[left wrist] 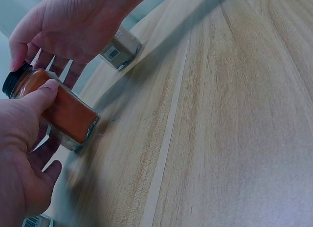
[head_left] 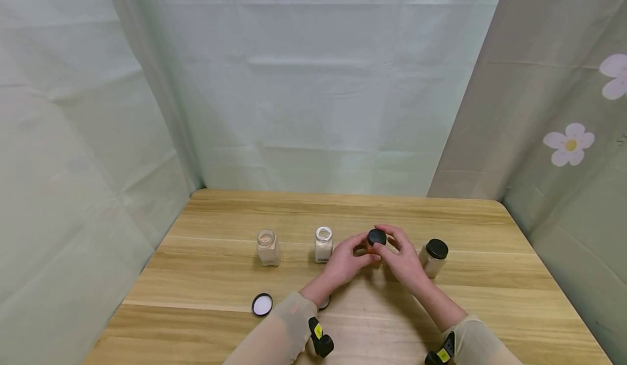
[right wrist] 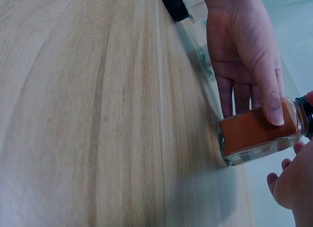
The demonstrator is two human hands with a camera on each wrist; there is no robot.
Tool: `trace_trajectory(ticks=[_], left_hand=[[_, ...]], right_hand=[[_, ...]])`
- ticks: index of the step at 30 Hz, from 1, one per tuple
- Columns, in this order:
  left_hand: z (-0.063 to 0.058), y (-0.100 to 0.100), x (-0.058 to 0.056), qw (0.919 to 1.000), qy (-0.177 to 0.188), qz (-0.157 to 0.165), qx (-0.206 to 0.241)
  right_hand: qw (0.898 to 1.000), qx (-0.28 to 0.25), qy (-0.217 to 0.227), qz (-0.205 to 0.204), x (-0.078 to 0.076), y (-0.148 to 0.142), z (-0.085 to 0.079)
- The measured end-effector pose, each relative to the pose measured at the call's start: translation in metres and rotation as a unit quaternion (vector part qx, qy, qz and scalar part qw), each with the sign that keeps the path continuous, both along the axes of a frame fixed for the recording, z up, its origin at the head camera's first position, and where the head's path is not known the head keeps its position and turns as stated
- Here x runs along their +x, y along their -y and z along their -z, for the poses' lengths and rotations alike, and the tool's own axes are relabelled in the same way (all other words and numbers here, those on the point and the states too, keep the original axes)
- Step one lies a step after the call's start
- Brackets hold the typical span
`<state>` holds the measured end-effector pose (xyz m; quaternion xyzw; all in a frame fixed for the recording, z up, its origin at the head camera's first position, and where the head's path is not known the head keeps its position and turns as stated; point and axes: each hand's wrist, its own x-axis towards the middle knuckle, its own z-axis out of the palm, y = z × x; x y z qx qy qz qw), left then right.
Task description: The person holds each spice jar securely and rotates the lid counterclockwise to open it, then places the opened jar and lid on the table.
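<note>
A square glass spice jar of orange-red powder [left wrist: 71, 112] is between my two hands. My left hand [head_left: 345, 261] grips the jar's body, its thumb lying along the glass in both wrist views. At the top, the fingers and thumb of my right hand [head_left: 403, 257] pinch the black screw lid [head_left: 376, 237], which sits on the jar's neck. The jar's base is close over the wooden table in the wrist views. Just right of my right hand stands a jar with a black lid [head_left: 437, 248] and pale contents. Left of my left hand is a lidless jar of white powder [head_left: 323, 246].
Farther left on the wooden table [head_left: 196, 278] stands another lidless jar with pale beige contents [head_left: 268, 249]. A black lid [head_left: 262, 304] lies in front of it, white inside facing up. A second lid [head_left: 324, 303] is partly hidden behind my left wrist. Hanging cloth surrounds the table.
</note>
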<state>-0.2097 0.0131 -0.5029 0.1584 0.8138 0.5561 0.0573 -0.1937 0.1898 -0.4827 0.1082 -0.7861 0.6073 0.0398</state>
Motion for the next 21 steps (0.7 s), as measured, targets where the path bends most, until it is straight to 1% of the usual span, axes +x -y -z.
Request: trace_trajectory(ticks=[7,15,18,21], left_hand=[[0.0000,0.0005,-0.0004,0.9999,-0.001,0.008,0.007],[0.0000,0.0006,0.0001,1.0000,0.002,0.004,0.001],[0.0006,0.0008,0.0001,1.0000,0.003,0.001,-0.006],[0.0013,0.0007,-0.0002,1.0000,0.000,-0.001,-0.008]], right_hand=[[1.000,0.003,-0.005,-0.001,-0.0005,-0.0004,0.0005],[1.000,0.005,-0.024,-0.010,0.0001,-0.0001,0.0005],[1.000,0.006,-0.018,-0.012,0.0001,-0.0003,0.0009],[1.000,0.006,-0.004,-0.009,0.0005,-0.0009,0.0005]])
